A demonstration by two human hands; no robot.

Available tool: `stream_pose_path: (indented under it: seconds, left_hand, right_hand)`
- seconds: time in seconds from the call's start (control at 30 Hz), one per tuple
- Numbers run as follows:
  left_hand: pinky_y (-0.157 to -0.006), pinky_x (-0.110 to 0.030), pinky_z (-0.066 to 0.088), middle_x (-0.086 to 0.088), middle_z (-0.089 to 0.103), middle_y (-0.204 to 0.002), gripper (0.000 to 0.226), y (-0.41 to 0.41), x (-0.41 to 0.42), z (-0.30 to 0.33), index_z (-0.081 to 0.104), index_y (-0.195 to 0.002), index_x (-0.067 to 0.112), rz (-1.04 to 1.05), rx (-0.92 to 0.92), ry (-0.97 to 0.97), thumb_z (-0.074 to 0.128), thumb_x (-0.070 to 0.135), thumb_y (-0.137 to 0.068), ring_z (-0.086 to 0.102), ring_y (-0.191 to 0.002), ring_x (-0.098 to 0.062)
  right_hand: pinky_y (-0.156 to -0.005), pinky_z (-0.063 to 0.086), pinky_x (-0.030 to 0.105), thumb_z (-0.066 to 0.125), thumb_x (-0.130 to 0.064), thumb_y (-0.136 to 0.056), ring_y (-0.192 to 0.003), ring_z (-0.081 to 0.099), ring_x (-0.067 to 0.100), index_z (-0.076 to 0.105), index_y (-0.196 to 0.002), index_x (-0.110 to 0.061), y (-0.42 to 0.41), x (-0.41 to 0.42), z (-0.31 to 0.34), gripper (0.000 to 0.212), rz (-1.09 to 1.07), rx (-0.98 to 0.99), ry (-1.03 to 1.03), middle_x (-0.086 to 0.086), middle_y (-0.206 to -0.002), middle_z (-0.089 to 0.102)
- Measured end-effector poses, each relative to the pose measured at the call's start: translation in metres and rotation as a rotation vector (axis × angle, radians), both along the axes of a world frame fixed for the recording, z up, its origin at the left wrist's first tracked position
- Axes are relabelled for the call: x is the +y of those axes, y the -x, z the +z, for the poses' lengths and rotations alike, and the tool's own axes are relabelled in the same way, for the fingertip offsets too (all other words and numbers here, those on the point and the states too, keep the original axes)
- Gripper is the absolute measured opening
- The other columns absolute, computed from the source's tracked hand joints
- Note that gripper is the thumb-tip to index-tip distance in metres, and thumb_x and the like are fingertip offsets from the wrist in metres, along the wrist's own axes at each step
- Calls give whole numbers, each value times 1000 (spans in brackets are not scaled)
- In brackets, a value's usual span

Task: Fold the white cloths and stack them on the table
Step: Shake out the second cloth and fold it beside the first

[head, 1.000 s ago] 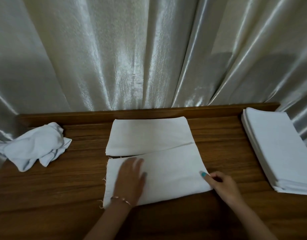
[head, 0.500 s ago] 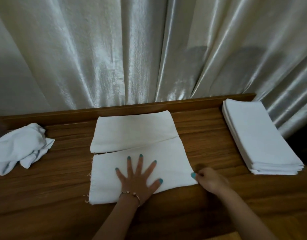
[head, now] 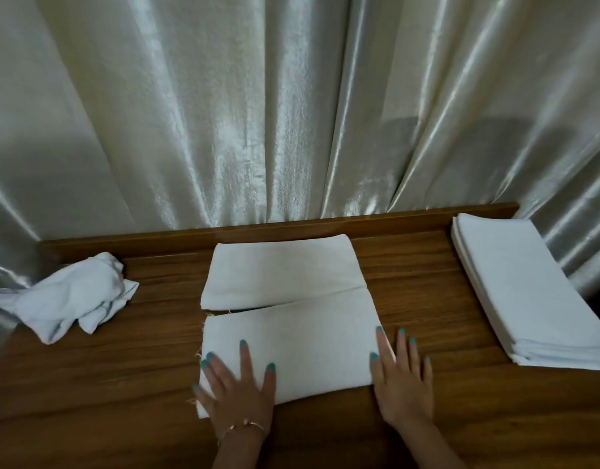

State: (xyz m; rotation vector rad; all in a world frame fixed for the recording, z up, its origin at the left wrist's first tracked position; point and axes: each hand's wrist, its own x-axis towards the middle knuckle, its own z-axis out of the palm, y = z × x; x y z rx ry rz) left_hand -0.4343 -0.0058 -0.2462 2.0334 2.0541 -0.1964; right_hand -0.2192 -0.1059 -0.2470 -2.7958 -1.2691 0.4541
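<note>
A white cloth [head: 292, 309] lies flat in the middle of the wooden table [head: 427, 292], its two halves folded toward a seam across the centre. My left hand [head: 237, 387] rests flat on its near left corner with fingers spread. My right hand [head: 402, 370] lies flat at the near right edge, partly on the cloth, partly on the wood. A stack of folded white cloths [head: 525, 289] sits at the right end. A crumpled white cloth [head: 68, 296] lies at the left end.
A shiny pale curtain [head: 292, 113] hangs right behind the table's raised back edge [head: 292, 228] and wraps both ends. Bare wood shows between the middle cloth and each pile, and along the near edge.
My left hand slid from the middle of the near half to its left corner. My right hand opened from a pinch at the right corner and now lies flat.
</note>
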Motion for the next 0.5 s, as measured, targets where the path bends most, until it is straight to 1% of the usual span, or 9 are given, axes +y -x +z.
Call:
stream_pose_path:
  seconds: [0.07,0.17,0.2,0.23,0.27,0.33,0.37,0.43,0.5]
  left_hand:
    - [-116,-55,-3,-24,-16,-155,79,5,0,1,-28,-140,36,8,-9,-12,-22,72,-70,-15,-144,-37]
    - [-116,-54,-4,-23,-20,-154,72,1,3,4,-27,-142,37,3,-26,65,0,70,-84,-17,-143,-37]
    - [-116,-54,-2,-21,-19,-155,72,1,5,7,-24,-142,38,-3,-36,83,4,71,-85,-16,-144,-36]
    - [-115,-54,2,-19,-13,-156,72,3,8,10,-18,-144,39,9,-65,82,7,71,-85,-11,-145,-35]
    - [-115,-53,8,-15,-2,-158,72,7,12,12,-9,-146,39,49,-112,55,10,72,-85,-1,-146,-33]
    - [-109,-53,22,-12,23,-151,73,17,22,20,14,-145,32,255,-234,-21,24,71,-84,21,-138,-33]
    - [-105,-52,27,-15,30,-144,75,20,28,23,24,-141,22,391,-287,-27,35,69,-84,29,-131,-35]
    - [-101,-49,34,-21,37,-133,77,24,39,28,34,-130,6,567,-319,7,53,62,-80,36,-121,-39]
    - [-99,-48,37,-23,41,-129,82,27,50,28,35,-126,0,636,-369,52,64,57,-75,42,-118,-40]
  right_hand:
    - [-121,-2,47,4,-48,-99,-149,-14,20,-27,-144,-38,-5,-3,2,55,-46,-9,30,0,-162,-12]
    - [-119,-4,49,9,-46,-100,-150,-10,22,-14,-152,-32,-5,6,10,58,-19,21,81,-1,-163,-6]
    - [-119,-1,50,15,-45,-100,-150,-4,24,-5,-154,-30,-4,10,16,60,-31,53,62,0,-164,0]
    - [-118,7,51,23,-45,-100,-150,5,26,6,-155,-27,-5,14,21,61,-59,82,10,2,-163,9]
    - [-116,19,51,33,-46,-98,-146,20,28,17,-152,-25,-6,21,24,61,-125,133,-99,5,-159,22]
    - [-104,41,50,53,-49,-90,-128,46,31,34,-144,-19,-10,37,30,65,-326,359,-321,10,-142,46]
    - [-98,46,49,62,-50,-85,-119,53,33,40,-138,-13,-14,48,30,68,-431,472,-380,12,-132,54]
    - [-90,50,46,74,-51,-74,-105,59,34,48,-122,-5,-23,66,30,71,-572,604,-373,12,-114,61]
    - [-87,50,44,78,-53,-66,-94,61,33,56,-104,-6,-31,77,33,64,-644,673,-319,10,-100,63]
